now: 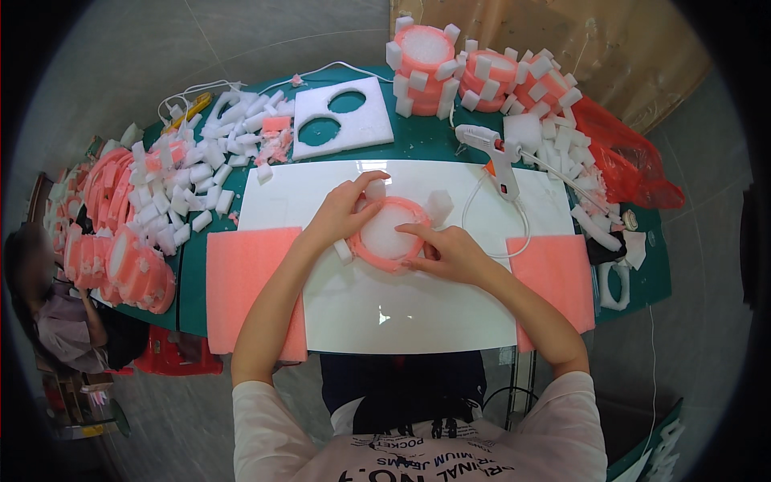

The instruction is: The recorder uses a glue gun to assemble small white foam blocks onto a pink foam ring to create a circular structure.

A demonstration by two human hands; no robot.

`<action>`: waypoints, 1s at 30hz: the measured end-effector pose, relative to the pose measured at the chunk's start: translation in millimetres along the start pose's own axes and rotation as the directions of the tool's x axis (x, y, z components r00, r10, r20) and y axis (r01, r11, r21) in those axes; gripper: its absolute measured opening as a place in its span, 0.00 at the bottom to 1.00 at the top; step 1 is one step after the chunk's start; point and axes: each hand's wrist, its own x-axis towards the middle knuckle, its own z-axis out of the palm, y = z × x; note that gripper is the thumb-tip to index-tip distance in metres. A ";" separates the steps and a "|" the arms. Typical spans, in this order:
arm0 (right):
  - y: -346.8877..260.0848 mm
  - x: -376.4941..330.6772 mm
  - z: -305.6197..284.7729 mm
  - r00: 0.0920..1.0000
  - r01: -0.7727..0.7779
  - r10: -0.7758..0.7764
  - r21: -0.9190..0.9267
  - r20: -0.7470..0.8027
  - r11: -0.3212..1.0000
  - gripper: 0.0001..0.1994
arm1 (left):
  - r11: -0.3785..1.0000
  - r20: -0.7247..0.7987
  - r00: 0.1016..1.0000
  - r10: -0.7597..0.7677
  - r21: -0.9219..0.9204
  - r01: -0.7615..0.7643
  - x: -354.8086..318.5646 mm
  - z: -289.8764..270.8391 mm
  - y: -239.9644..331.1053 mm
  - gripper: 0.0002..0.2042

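Nearest the camera: the person's white printed shirt, both bare forearms running up from the lower edge onto a white board [401, 313] lying on the green worktop [418, 140].

Left hand [344, 210] sits on the far-left rim of a pink foam ring [391, 233] with a white foam disc inside; fingers curled narrow, pinching or pressing a small white foam block [374, 189] against the ring's far edge. Cannot tell whether the block is gripped or only pushed. Right hand [446, 251] lies flat on the ring's near-right side, fingers spread lightly, index tip on the rim, steadying it. The ring sits mid-board, slightly far of centre. Two more white blocks already stand on its edge: one at near left [344, 251], one at far right [439, 206].

Step in hand, as I judge it: fixing white blocks around the ring's outside, early on, since few blocks are placed compared with the finished rings [423, 58] stacked at the far side. The next move likely calls for holding the block square until it sticks, then turning the ring and reaching for the glue gun [498, 157] just right of the hands, cord looping near.

Loose white blocks [193, 173] are piled far left; pink foam sheets flank the board at left [249, 289] and right [554, 277]. White foam sheet with two round cut-outs [341, 120] lies far centre.
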 end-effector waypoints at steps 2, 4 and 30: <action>0.8 -0.1 0.4 1.000 0.007 -0.007 0.001 -0.004 1.000 0.25 | 1.000 0.000 1.000 0.002 -0.003 -0.002 0.1 0.1 0.1 0.22; 1.2 -0.3 0.8 1.000 0.007 -0.007 0.003 -0.010 1.000 0.25 | 1.000 0.002 1.000 -0.010 0.017 0.010 0.0 0.1 0.5 0.22; 2.5 -0.3 1.5 1.000 0.007 -0.007 -0.007 -0.011 1.000 0.25 | 1.000 0.000 1.000 -0.010 0.007 0.010 -0.3 0.4 0.4 0.21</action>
